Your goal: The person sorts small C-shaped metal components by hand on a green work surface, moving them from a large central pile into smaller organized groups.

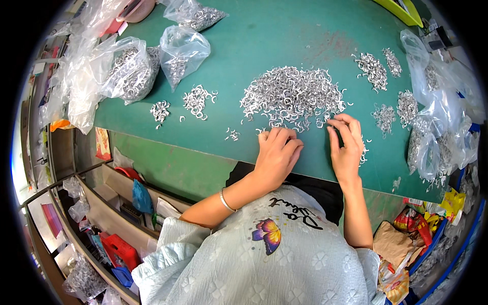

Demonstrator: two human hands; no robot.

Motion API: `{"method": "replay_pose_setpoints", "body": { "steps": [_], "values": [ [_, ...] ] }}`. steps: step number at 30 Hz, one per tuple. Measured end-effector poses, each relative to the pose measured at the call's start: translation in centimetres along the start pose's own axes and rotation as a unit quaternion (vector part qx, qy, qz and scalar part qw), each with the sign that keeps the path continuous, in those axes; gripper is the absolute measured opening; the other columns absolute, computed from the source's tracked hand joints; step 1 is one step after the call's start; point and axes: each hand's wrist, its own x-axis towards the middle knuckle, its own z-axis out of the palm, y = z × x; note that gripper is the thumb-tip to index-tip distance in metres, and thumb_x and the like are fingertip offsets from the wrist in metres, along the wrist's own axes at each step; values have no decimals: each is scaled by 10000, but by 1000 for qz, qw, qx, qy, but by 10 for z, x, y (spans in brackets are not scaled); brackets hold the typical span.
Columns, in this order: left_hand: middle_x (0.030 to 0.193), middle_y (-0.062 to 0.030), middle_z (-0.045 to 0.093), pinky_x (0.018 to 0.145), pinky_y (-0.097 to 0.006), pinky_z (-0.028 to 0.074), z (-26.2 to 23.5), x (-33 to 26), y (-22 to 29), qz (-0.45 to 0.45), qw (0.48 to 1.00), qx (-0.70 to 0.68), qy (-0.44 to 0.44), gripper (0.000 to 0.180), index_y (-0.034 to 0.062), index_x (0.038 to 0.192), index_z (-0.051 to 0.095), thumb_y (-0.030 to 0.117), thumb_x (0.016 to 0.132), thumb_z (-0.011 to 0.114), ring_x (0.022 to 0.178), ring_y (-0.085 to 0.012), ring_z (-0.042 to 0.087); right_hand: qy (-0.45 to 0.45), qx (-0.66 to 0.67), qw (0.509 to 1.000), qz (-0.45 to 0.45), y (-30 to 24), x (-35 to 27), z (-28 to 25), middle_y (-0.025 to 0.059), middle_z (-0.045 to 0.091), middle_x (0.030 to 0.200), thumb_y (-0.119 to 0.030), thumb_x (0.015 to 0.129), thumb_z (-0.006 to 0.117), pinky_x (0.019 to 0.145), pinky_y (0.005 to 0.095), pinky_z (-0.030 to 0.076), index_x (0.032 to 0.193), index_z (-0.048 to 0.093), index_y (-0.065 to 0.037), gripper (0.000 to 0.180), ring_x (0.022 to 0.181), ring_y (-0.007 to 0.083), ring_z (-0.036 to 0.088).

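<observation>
A large heap of small silver metal rings (292, 94) lies in the middle of the green table top (264, 40). My left hand (277, 152) rests on the table just below the heap, fingers curled over a few rings, its grip hidden. My right hand (346, 145) sits at the heap's lower right edge, fingertips touching loose rings. Whether it holds any is not visible.
Smaller ring piles (198, 100) lie left and others (373, 68) right. Clear plastic bags of rings (129, 71) stand at the left and more bags (437, 117) at the right. A yellow tray (401, 10) sits far back. Shelves with clutter (112, 223) lie below left.
</observation>
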Motion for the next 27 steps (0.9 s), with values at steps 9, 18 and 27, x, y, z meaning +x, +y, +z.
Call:
{"method": "replay_pose_setpoints", "body": {
  "steps": [9, 18, 27],
  "values": [
    [955, -35, 565, 784, -370, 331, -13, -9, -2, -27, 1000, -3, -4, 210, 86, 940, 644, 27, 764, 743, 897, -222, 536, -81, -79, 991, -71, -5, -13, -5, 52, 605, 1061, -69, 731, 765, 805, 381, 392, 926, 691, -76, 209, 989, 274, 530],
    [929, -35, 568, 773, -371, 333, -11, -11, 1, -21, 999, -16, -25, 181, 84, 926, 652, 31, 775, 736, 891, -220, 542, -35, -78, 996, -22, -12, -15, -8, 56, 603, 1094, -91, 725, 786, 830, 394, 385, 880, 677, -78, 190, 1007, 286, 524],
    [919, -30, 568, 770, -371, 332, -11, -13, 0, -22, 999, -16, -21, 181, 83, 930, 655, 38, 775, 737, 881, -217, 541, -41, -91, 994, -52, -8, -21, -4, 57, 604, 1135, -84, 742, 772, 872, 415, 380, 893, 688, -87, 172, 1036, 298, 528]
  ]
}}
